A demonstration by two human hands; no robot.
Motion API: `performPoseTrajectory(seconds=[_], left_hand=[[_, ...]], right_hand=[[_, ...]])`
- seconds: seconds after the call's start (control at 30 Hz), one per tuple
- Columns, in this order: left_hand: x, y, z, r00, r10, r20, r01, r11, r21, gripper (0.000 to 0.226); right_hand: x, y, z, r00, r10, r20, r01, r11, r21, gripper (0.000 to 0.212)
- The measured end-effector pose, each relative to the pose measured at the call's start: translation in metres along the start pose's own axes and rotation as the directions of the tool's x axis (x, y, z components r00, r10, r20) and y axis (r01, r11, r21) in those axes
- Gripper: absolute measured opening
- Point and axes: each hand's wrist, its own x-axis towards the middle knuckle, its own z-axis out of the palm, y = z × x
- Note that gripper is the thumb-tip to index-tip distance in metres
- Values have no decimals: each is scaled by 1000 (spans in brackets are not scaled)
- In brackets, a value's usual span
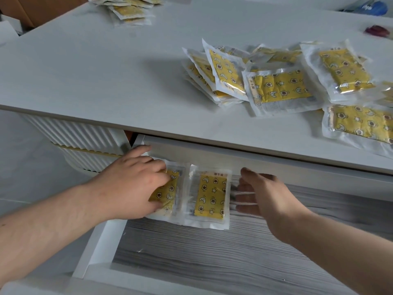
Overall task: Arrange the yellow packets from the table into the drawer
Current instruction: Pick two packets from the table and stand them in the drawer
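The open drawer (100,248) has a grey wood-grain floor and white walls. Two yellow packets lie side by side at its back left. My left hand (129,186) rests flat on the left packet (170,194), covering much of it. The right packet (210,196) lies free beside it. My right hand (261,194) hovers just to the right of that packet, fingers apart and blurred, holding nothing. On the white table (106,81) above, a loose heap of yellow packets (280,81) lies at the right.
A second pile of packets (129,9) sits at the table's far edge. A red object (377,30) and a blue object (374,8) lie at the far right. A ribbed white panel (80,135) stands left of the drawer.
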Motion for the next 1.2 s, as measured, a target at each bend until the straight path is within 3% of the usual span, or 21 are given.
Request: performPoseTrajectory(seconds=[0.1, 0.27, 0.33, 0.37, 0.4, 0.43, 0.47, 0.5, 0.57, 1.03, 1.2], left_hand=[[1, 0, 1, 1000, 2, -14, -2, 1000, 2, 50], [1, -1, 1, 1000, 9, -19, -9, 1000, -6, 50], [0, -1, 0, 1000, 4, -13, -4, 1000, -5, 50], [0, -1, 0, 1000, 1, -16, -1, 1000, -4, 50], [0, 0, 0, 1000, -6, -20, 5, 1000, -6, 51], [-1, 0, 0, 1000, -11, -22, 11, 1000, -9, 52], [-1, 0, 0, 1000, -15, -25, 15, 1000, -13, 54], [-1, 0, 0, 999, -18, -27, 17, 1000, -18, 55], [-1, 0, 0, 999, -22, -30, 21, 999, -33, 55], [0, -2, 1, 1000, -17, -14, 16, 998, -67, 58], [0, -8, 0, 996, -23, -83, 7, 981, -191, 54]], right_hand=[[-5, -4, 3, 980, 174, 100, -191, 964, 187, 34], [-9, -4, 7, 959, 138, 245, -204, 942, 267, 34], [-8, -2, 7, 969, 101, 225, -137, 980, 148, 28], [-8, 1, 6, 982, 32, 188, -22, 998, -57, 27], [-7, 4, 5, 981, -87, 173, 142, 932, -333, 25], [-7, 7, 4, 954, -224, 198, 298, 765, -571, 27], [-7, 10, 3, 903, -348, 252, 417, 565, -712, 42], [-4, 13, 2, 850, -418, 320, 495, 428, -756, 56], [-1, 17, 5, 785, -453, 422, 586, 321, -745, 69], [15, 33, 10, 746, -551, 373, 585, 275, -763, 69], [10, 30, 7, 732, -590, 339, 602, 328, -729, 62]])
